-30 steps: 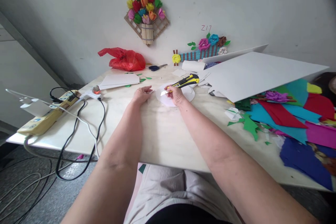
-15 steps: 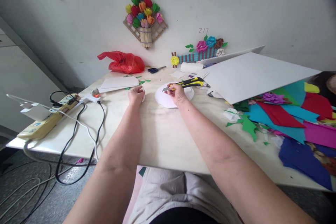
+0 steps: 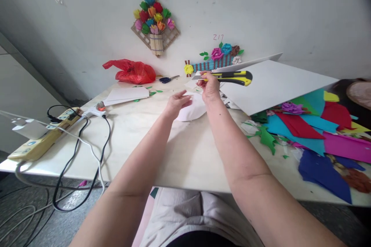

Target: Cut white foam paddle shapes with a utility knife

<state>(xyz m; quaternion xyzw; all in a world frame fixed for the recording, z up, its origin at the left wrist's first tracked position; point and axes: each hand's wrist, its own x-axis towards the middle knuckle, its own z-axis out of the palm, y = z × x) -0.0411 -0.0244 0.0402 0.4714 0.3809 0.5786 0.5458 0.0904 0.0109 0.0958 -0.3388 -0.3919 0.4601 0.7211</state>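
Observation:
My right hand [image 3: 210, 87] is closed around a yellow and black utility knife [image 3: 232, 77], raised above the table. Its blade sticks out to the left past my fingers, and the handle points right. A roughly round white piece of board or paper [image 3: 194, 109] lies flat on the table below both hands. My left hand [image 3: 178, 104] reaches over the left edge of this white piece, fingers stretched out and holding nothing I can see. Whether the fingertips touch the piece is hard to tell.
A large white board [image 3: 272, 85] leans at the right over coloured felt scraps [image 3: 304, 131]. White sheets [image 3: 127, 94], a red plastic bag [image 3: 135, 71] and scissors [image 3: 168, 80] lie at the back left. A power strip [image 3: 43, 139] with trailing cables occupies the left edge.
My left hand has moved right to the round white piece; the small white scrap beside its fingers no longer shows. My right hand has lifted the knife up and away from the piece.

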